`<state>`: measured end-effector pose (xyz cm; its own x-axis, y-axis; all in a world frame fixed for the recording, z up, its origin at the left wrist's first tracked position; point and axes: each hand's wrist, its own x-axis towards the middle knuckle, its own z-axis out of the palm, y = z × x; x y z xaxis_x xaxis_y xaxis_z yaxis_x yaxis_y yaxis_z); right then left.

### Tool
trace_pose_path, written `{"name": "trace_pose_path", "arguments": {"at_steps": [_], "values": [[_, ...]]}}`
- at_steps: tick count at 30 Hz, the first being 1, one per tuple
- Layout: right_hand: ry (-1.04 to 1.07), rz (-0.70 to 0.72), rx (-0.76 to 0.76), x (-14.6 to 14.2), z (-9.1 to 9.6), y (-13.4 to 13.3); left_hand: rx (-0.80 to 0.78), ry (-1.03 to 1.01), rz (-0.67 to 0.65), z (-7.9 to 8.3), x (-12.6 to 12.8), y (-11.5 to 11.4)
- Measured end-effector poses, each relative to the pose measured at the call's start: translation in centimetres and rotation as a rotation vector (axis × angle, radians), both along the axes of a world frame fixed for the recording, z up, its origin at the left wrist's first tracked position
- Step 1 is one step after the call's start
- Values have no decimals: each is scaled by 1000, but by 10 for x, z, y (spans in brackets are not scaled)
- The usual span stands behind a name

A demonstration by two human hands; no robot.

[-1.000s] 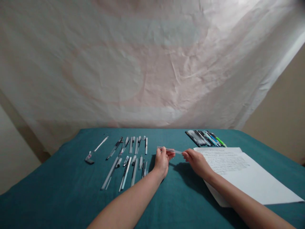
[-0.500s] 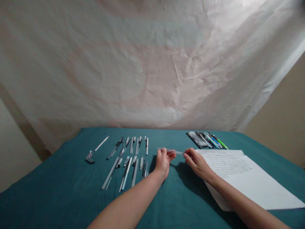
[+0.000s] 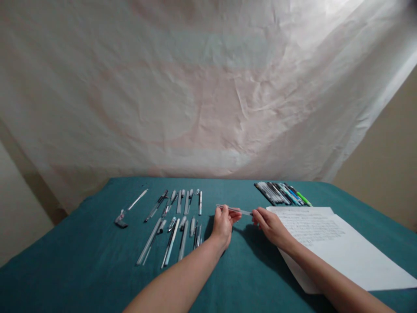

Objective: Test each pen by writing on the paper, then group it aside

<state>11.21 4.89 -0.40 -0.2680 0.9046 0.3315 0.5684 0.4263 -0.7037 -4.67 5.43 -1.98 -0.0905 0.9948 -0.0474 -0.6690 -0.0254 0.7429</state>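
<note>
A thin clear pen barrel (image 3: pixel 245 212) runs nearly level above the cloth between my two hands. My left hand (image 3: pixel 223 226) is closed round its left part, with the thumb on top and the barrel's tip showing beyond the fingers. My right hand (image 3: pixel 269 224) is closed in a pinch at the right end; what exactly lies between those fingertips is too small to make out. Left of my hands, dismantled pens lie in two rows: clear barrels (image 3: pixel 149 241), caps (image 3: pixel 172 224), refills and a pale blue pen (image 3: pixel 172 242).
A teal cloth (image 3: pixel 97 261) covers the table. White sheets with handwriting (image 3: pixel 339 256) lie under my right forearm. A row of pens (image 3: pixel 282 193) rests at the back right. Far left are a white stick (image 3: pixel 137 199) and a small clear and dark piece (image 3: pixel 120 219). A pale sheet (image 3: pixel 208 87) hangs behind.
The camera view has tilted slightly, so the table appears a little lower. Both hands keep hold at the barrel, and my right fingertips have shifted slightly to the right.
</note>
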Motion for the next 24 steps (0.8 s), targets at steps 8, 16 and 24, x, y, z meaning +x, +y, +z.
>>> {"name": "trace_pose_path", "arguments": {"at_steps": [8,16,24], "values": [[22,6,-2,1,8,-4,-14,-4,6,-1,0,1],[29,20,-57,0,5,-2,-3,-1,-10,0,1,0],[19,35,-19,0,5,-4,8,4,-17,0,0,-1]]}}
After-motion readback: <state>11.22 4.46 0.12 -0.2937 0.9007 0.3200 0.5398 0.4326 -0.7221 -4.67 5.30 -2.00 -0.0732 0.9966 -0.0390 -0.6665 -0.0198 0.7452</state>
